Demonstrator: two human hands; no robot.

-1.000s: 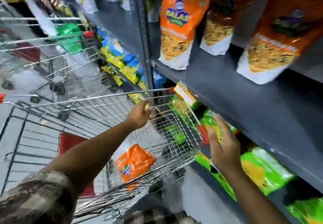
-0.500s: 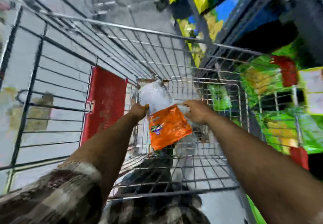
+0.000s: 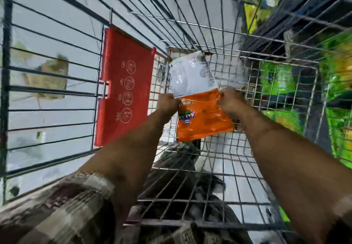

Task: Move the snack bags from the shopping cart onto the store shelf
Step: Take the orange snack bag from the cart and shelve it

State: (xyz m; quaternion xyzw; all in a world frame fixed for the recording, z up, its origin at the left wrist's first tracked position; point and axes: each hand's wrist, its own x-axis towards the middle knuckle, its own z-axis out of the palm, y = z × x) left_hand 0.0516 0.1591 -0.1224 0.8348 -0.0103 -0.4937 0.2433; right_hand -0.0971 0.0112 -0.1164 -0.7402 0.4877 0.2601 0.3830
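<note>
An orange and white snack bag [image 3: 202,108] lies inside the wire shopping cart [image 3: 224,160], its white end pointing away from me. My left hand [image 3: 168,103] grips the bag's left edge. On the bag's right edge, my right hand [image 3: 231,102] is closed too. Both arms reach down into the cart basket. The store shelf [image 3: 297,15] runs along the right, seen blurred through the cart's wire side.
A red plastic child-seat flap [image 3: 124,87] hangs on the cart's wire panel at the left. Green snack bags [image 3: 276,78] fill the lower shelf beyond the cart's right side. Grey floor tiles [image 3: 51,26] show through the wires.
A second ago my left hand held the cart rim and my right hand was at the shelf. Both hands dropped into the cart and took hold of the orange bag.
</note>
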